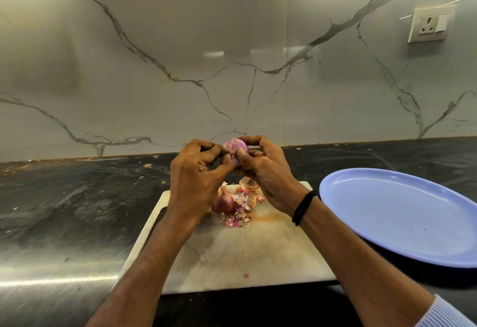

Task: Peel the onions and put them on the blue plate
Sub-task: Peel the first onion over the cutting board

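A purple onion [235,146] is held up above the white cutting board [232,252] between both hands. My right hand [265,172] grips it from the right, thumb pressed on its front. My left hand [198,172] pinches at its left side with curled fingers. A second onion [222,203] with papery skin lies on the board under my left hand, beside a heap of peel scraps [241,209]. The blue plate [402,213] stands to the right of the board with nothing on it.
The board lies on a dark stone counter [77,203] that runs to a marble wall. A wall socket [429,25] is high on the right. Small crumbs are scattered along the counter's back edge.
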{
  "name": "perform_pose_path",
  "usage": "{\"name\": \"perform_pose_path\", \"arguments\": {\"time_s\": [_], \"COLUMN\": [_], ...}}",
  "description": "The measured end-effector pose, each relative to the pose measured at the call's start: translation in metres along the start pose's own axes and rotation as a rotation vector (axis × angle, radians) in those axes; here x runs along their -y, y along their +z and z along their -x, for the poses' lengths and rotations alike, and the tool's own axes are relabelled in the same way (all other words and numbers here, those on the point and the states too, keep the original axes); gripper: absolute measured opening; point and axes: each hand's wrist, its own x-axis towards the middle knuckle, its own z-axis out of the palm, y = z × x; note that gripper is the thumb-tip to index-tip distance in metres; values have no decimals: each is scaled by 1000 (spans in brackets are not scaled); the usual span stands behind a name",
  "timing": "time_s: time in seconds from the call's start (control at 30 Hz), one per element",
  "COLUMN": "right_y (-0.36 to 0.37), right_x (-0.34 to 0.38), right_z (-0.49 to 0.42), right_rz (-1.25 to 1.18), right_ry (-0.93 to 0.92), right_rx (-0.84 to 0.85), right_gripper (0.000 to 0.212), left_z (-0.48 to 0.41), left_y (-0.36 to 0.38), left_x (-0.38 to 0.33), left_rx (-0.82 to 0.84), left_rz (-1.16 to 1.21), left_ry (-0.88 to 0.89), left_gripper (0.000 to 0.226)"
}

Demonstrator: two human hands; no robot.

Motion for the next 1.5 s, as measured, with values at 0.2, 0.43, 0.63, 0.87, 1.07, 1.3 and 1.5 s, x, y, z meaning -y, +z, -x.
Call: {"name": "perform_pose_path", "arguments": {"time_s": [0.2, 0.43, 0.63, 0.87, 1.07, 1.3, 1.5], "right_y": [2, -3, -1, -1, 0, 1, 1], "right_x": [-1, 8, 6, 6, 8, 11, 11], "right_z": [0, -2, -3, -1, 2, 4, 4], "right_rz": [-16, -342, -336, -338, -409, -439, -364], "right_ry": [25, 69, 100, 101, 128, 145, 119], "right_rx": [-4, -81, -38, 4, 43, 66, 43], "right_gripper": [31, 29, 34, 35, 38, 38, 34], "left_z": [-1, 1, -1, -5, -6, -4, -7], "left_y": [-1, -1, -5, -4, -10, -8, -3], "left_x": [1, -6, -2, -8, -3, -4, -2], "left_rx": [17, 1, -117, -102, -96, -127, 46], "left_rz": [-1, 11, -53, 169, 156, 93, 284], "left_ry": [-61, -163, -374, -525, -539, -574, -512], "left_gripper": [24, 16, 37, 30, 14, 51, 16]}}
